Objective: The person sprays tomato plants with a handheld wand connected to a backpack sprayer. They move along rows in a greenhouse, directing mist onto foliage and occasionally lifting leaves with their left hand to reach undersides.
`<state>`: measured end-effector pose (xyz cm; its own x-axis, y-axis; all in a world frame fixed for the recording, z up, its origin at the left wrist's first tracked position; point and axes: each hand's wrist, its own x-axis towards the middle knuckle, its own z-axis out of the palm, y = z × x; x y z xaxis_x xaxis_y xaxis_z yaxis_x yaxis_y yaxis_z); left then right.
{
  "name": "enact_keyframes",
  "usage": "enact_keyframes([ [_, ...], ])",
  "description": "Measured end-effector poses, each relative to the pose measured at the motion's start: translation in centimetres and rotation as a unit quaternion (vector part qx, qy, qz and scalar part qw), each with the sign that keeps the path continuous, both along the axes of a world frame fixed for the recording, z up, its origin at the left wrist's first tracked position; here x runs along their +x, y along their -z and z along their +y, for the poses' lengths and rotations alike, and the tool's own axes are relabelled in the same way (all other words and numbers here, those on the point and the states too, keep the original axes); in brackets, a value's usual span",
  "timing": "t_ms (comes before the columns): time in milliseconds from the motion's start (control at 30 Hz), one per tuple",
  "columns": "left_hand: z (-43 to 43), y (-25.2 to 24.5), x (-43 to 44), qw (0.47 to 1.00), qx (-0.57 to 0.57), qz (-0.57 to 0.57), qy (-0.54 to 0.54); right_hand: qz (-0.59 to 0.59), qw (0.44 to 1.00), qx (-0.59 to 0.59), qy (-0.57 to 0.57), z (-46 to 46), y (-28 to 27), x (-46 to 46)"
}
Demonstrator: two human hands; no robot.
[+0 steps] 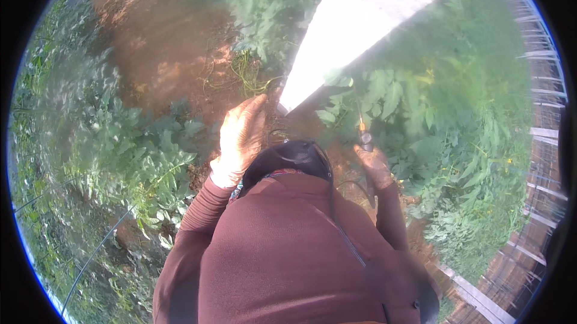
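My left hand (pixel 240 137) is raised in front of my chest, in what looks like a thin wrinkled glove, with the fingers held together. Nothing shows in it, but its palm side is hidden. Just to its right stands a bright white post (pixel 342 26), much wider at the top of the view; a small gap shows between them. My right hand (pixel 375 166) grips the dark handle of a spray wand (pixel 365 138) with an orange-yellow fitting. The wand's thin metal tube points away among green leaves (pixel 390 92). A dark hose or lever (pixel 370 191) hangs below that hand.
Leafy plants (pixel 148 144) grow on the left, and more with yellow flowers (pixel 469 144) on the right under whitish haze. Bare brown soil (pixel 167 53) lies between, with loose green stems (pixel 248 74). A slatted screen (pixel 541 157) borders the far right. A dark cable (pixel 97 258) crosses the lower left.
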<state>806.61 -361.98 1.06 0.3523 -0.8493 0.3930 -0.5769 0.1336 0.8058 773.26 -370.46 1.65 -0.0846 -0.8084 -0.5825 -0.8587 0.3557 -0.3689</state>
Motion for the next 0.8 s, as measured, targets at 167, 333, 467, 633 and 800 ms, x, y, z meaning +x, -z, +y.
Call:
enact_keyframes([
  [167,2.4,0.1,5.7,0.998,0.003,-0.045,-0.038,0.105,0.964,0.088,-0.228,4.8,-0.5,4.6],
  [333,3.8,-1.0,10.9,0.995,0.019,-0.044,-0.086,0.031,0.958,0.117,-0.262,2.4,-1.6,15.1],
  [467,3.4,0.4,14.1,0.987,-0.007,-0.057,-0.148,-0.129,0.949,0.088,-0.272,-0.4,-4.3,24.6],
  [633,0.8,1.9,18.2,0.984,0.031,-0.056,-0.167,-0.129,0.941,0.003,-0.313,-3.7,-0.9,30.7],
  [800,-5.8,2.0,23.0,0.990,0.021,-0.039,-0.130,-0.199,0.888,-0.129,-0.394,-8.4,1.4,34.6],
])
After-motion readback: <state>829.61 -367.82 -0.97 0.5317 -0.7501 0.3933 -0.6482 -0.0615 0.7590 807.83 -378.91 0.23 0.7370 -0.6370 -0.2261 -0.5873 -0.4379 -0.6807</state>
